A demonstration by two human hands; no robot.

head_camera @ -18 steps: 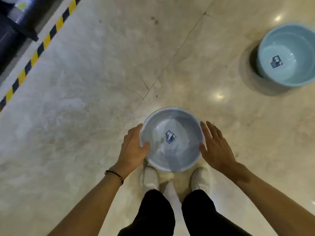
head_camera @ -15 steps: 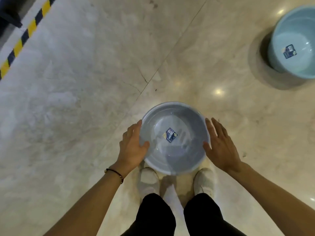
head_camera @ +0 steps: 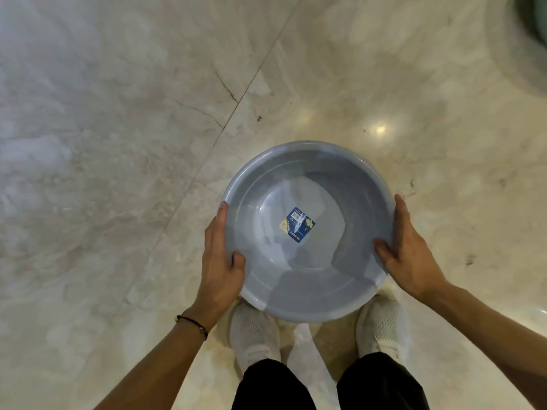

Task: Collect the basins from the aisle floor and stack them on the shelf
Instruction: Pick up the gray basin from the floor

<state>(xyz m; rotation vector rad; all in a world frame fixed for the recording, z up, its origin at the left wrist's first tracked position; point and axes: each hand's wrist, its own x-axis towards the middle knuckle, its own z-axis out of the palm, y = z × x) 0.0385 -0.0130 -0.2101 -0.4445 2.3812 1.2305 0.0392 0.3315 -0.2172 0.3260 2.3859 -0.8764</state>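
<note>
A round grey-blue plastic basin (head_camera: 307, 273) with a blue label on its bottom is held level above my white shoes. My left hand (head_camera: 220, 258) grips its left rim, thumb hooked inside. My right hand (head_camera: 410, 255) clasps the right rim, thumb over the edge and fingers along the outside. A dark sliver of a second basin (head_camera: 542, 22) shows at the top right corner, mostly cut off by the frame.
Glossy beige marble floor (head_camera: 118, 173) spreads all around, with a tile joint running diagonally from the top centre down to the left. My two white shoes (head_camera: 254, 335) stand directly under the basin. No shelf is in view.
The grey-blue basin has come up off the floor toward the camera and looks larger. Both hands have closed on its rim. The light blue basin has slid almost out of view.
</note>
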